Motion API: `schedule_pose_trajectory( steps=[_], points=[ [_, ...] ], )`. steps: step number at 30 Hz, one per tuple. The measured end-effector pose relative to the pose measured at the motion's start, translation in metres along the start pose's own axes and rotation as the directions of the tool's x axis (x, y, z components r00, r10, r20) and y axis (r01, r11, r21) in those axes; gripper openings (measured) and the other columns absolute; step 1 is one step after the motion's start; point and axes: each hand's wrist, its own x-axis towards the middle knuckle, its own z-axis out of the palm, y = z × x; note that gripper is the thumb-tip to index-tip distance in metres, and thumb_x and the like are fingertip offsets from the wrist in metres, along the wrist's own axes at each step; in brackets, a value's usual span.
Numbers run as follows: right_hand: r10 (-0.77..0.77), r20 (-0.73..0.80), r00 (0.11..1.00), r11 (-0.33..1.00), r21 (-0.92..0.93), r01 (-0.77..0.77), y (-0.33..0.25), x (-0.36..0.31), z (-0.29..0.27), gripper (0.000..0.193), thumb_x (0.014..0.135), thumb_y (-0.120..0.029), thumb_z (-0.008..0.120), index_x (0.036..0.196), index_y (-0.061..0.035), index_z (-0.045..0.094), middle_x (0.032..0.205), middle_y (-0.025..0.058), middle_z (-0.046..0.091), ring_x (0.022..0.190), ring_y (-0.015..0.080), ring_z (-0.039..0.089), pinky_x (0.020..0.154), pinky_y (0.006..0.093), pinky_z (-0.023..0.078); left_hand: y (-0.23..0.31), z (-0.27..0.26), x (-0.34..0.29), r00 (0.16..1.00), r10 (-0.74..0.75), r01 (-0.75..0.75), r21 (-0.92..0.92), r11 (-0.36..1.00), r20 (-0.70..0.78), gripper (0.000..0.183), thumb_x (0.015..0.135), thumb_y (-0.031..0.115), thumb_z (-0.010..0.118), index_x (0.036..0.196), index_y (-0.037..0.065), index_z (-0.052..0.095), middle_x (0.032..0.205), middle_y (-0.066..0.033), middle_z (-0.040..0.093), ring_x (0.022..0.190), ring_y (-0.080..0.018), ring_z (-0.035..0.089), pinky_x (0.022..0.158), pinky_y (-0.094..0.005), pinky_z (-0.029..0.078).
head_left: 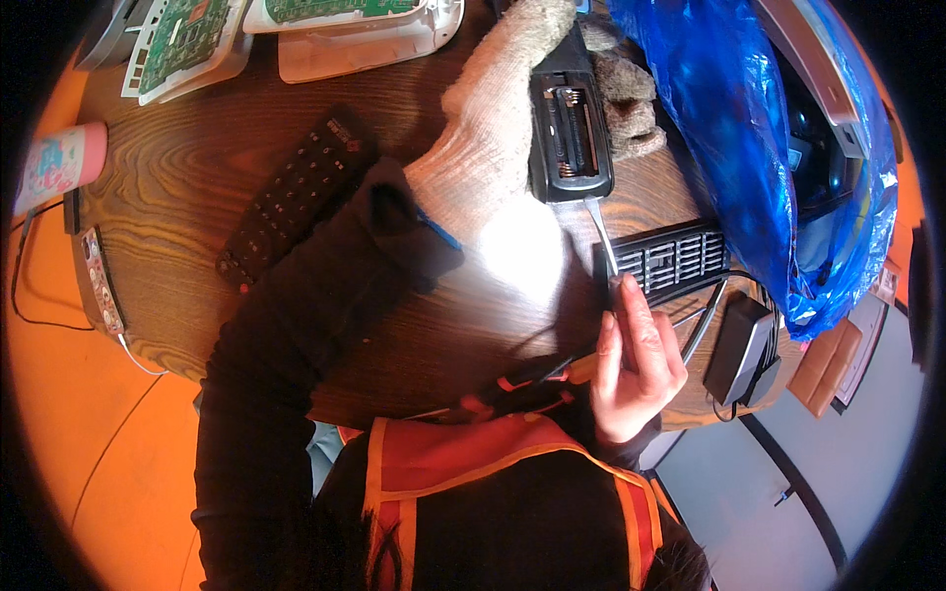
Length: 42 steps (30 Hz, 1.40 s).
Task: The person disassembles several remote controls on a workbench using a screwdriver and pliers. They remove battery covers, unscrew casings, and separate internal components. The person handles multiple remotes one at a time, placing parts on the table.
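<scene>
My left hand (498, 118), in a pale knitted glove, is closed round a black remote control (581, 183) from its left side, with the glove's fingers showing at the right. The remote's battery compartment faces up, uncovered, with metal springs showing and no batteries in it. In my bare right hand (641, 379) is a slim flat-tipped metal tool (601, 229), pinched between thumb and fingers. Its tip meets the near end of the remote. The tool's rear part is hidden by my hand.
Left of my sleeve lies another black remote (296, 197). White housings with green circuit boards (192, 44) stand at the far left. A blue plastic bag (719, 118) fills the right side, beside a black slotted panel (680, 264) and a power adapter (739, 345). Red-and-black-handled tools (503, 386) lie near me.
</scene>
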Motion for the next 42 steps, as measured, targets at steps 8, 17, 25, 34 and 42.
schedule_pose_trajectory(
  steps=[8,17,25,34,42],
  points=[
    [0.354,0.231,0.906,0.786,0.452,-0.422,-0.001,-0.005,-0.007,0.034,0.084,0.000,0.061,0.117,0.0030,0.061,0.082,0.0059,0.063,0.063,0.0061,0.052,0.063,0.0195,0.044,-0.001,0.001,0.000,1.000,0.006,-0.005,0.048,0.999,-0.027,0.032,0.091,0.038,0.056,0.102,0.008,0.058,0.081,-0.0098,0.064,0.067,-0.0223,0.064,0.065,-0.0382,0.056],
    [0.300,0.374,0.878,0.439,0.763,-0.475,0.007,-0.003,-0.009,0.034,0.092,-0.011,0.056,0.123,0.0030,0.054,0.092,0.0077,0.059,0.059,0.0079,0.046,0.053,0.0189,0.037,0.010,0.000,-0.008,0.994,-0.045,0.052,0.067,0.996,-0.097,0.032,0.090,0.039,0.057,0.104,0.010,0.059,0.081,-0.0087,0.065,0.065,-0.0213,0.064,0.062,-0.0372,0.056],
    [0.255,0.556,0.791,0.055,0.809,-0.585,0.016,-0.001,-0.014,0.037,0.095,-0.018,0.053,0.125,0.0027,0.051,0.074,0.0040,0.054,0.043,0.0054,0.037,0.038,0.0190,0.022,-0.006,-0.001,-0.002,0.993,0.085,-0.064,0.216,0.974,-0.086,0.031,0.091,0.038,0.057,0.105,0.010,0.059,0.086,-0.0061,0.064,0.072,-0.0183,0.064,0.065,-0.0362,0.055],
    [0.113,0.217,0.970,0.881,0.430,-0.199,0.013,0.004,-0.049,0.030,0.076,0.001,0.066,0.106,0.0035,0.067,0.086,0.0161,0.069,0.067,0.0138,0.062,0.063,0.0229,0.047,-0.006,-0.003,-0.001,0.993,0.103,-0.090,0.188,0.978,-0.064,0.029,0.092,0.034,0.056,0.106,0.009,0.059,0.091,-0.0055,0.064,0.076,-0.0185,0.064,0.069,-0.0351,0.055],
    [0.040,0.106,0.994,0.953,0.296,-0.070,0.015,0.001,-0.035,0.036,0.075,0.002,0.065,0.110,0.0018,0.066,0.069,0.0061,0.061,0.053,0.0066,0.045,0.050,0.0182,0.034,-0.011,-0.006,0.005,0.990,0.117,-0.101,0.178,0.979,-0.080,0.026,0.094,0.031,0.055,0.106,0.008,0.059,0.095,-0.0049,0.063,0.081,-0.0186,0.064,0.073,-0.0342,0.054]
  ],
)
